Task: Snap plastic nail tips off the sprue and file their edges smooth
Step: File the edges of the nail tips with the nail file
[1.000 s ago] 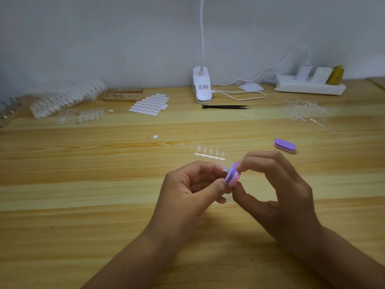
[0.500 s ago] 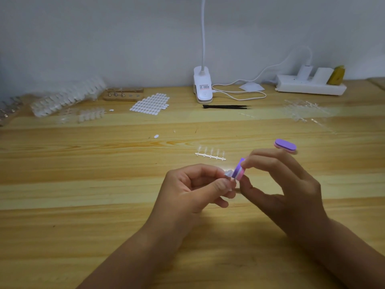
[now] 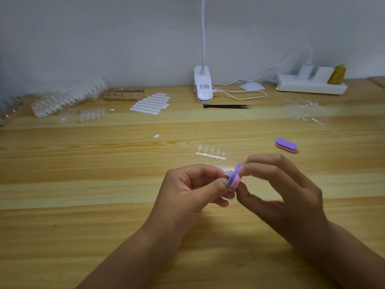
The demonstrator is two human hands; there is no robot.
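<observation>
The filing step is in hand. The left hand pinches a small clear plastic nail tip between thumb and curled forefinger, with only its glinting edge showing past the fingertips. The right hand pinches a short purple-and-pink foam file block, thumb below and fingers above, its purple face set against the tip's edge. Both are held up over the pale wooden table, near its front middle. Just beyond the hands lies a clear plastic sprue strip with about five tips on it, so I judge the task to be partway along, with more snapping to come. A second purple-and-pink oval file lies on the table to the right, apart from the hands. The next move, I judge, calls for short, light strokes of the file block along the edge, while the left hand turns the tip to bring each side round. The piece is small and slick, so it needs a firm pinch close to the worked edge or it may spring out. Whether the edge is smooth yet is too small to tell.
</observation>
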